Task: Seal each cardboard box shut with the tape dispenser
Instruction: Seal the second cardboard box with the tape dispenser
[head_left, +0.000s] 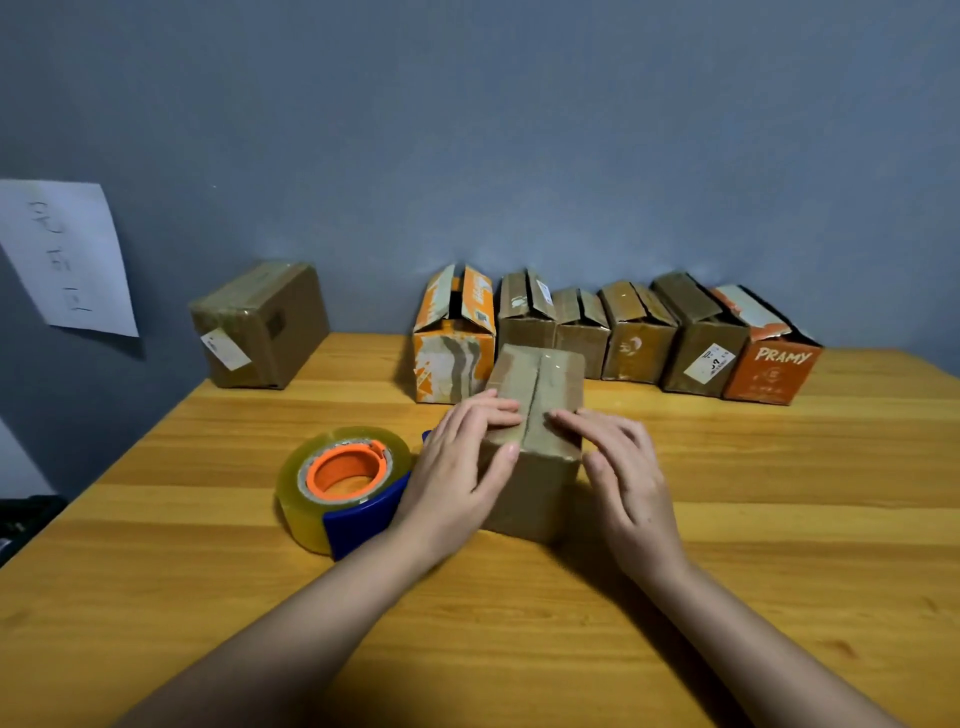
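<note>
- Box (537, 415) in front of me, plain brown cardboard, sitting on the wooden table (779, 519) just ahead of both wrists, its two top flaps folded down and meeting along a seam.
- That seam runs straight away from me, from the near edge toward the wall; I judge a strip of tape has to follow this line, so the pull would go front to back, not across.
- My left hand (462, 467) lies on the left flap and near corner, fingers fairly straight and pressing; my right hand (623, 462) presses the right flap the same way. The fingertips sit on either side of the seam, close but not touching, gripping nothing.
- The tape dispenser (345, 483), blue body with an orange hub and a clear roll, rests on the table just left of the box, right beside my left hand. That hand is clearly the nearer one to take it, while the right could keep the flaps down.
- Against the wall a row of boxes (613, 338) waits with flaps ajar; one taped box (260, 327) sits apart at the far left.
</note>
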